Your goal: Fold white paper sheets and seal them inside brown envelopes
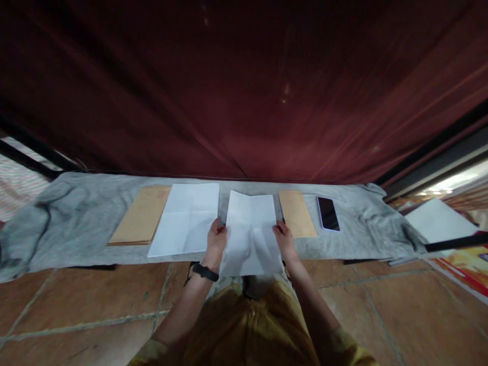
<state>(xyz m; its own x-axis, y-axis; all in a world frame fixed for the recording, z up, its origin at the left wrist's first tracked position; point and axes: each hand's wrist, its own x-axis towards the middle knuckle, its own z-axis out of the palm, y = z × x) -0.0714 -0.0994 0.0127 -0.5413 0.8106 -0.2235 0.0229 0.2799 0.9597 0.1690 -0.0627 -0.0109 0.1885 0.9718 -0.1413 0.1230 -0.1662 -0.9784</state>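
Note:
A creased sheet of white paper (250, 234) is held up between my hands, over the near edge of the cloth-covered surface. My left hand (217, 238) pinches its left edge, and my right hand (283, 238) grips the right edge. Just left of it lies a stack of white paper (186, 218) with fold lines, partly behind my left hand. Close to my right hand rests a single brown envelope (299, 213). Farther left, a pile of brown envelopes (139, 216) sits partly under the white stack.
A phone (328, 213) lies right of the single envelope on the grey cloth (366, 229). A dark red curtain (244, 101) hangs behind the surface. At the far right are a white sheet (440, 219) and a dark bar (457, 243). Tiled floor (95, 305) shows below.

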